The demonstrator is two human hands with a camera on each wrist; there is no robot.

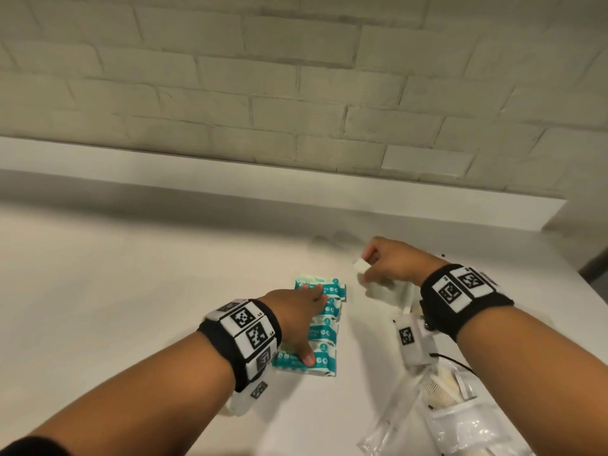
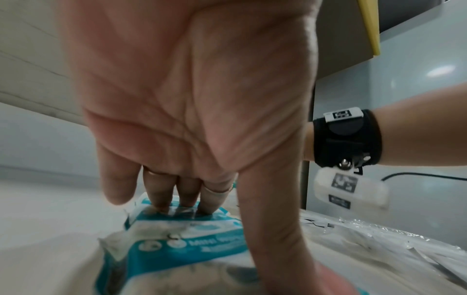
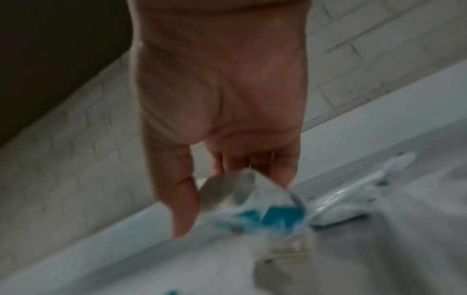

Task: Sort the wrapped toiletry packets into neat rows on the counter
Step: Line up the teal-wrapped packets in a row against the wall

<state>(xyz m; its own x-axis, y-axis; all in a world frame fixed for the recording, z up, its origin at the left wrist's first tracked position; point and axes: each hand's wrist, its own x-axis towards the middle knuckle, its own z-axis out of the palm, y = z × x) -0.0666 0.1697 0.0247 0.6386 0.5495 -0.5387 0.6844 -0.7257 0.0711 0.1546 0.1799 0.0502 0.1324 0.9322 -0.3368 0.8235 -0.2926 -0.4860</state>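
Several teal-and-white wrapped packets [image 1: 326, 330] lie in one column, edge to edge, on the white counter [image 1: 131, 291]. My left hand [image 1: 304, 324] lies flat over that column, with its fingers on the far packet and its thumb on the near one. The left wrist view shows the same straight fingers [image 2: 182, 197] pressing on the teal packets [image 2: 192, 247]. Just right of the column, my right hand [image 1: 370, 266] pinches a pale wrapped packet [image 1: 385, 289] slightly above the counter. In the blurred right wrist view this packet [image 3: 252, 199] hangs from my right hand [image 3: 217, 197].
A heap of clear-wrapped toiletries [image 1: 454, 419] lies on the counter at the near right, below my right wrist. A raised white ledge [image 1: 296, 185] and a brick wall [image 1: 296, 77] close off the back. The counter ends at the far right [image 1: 589, 274].
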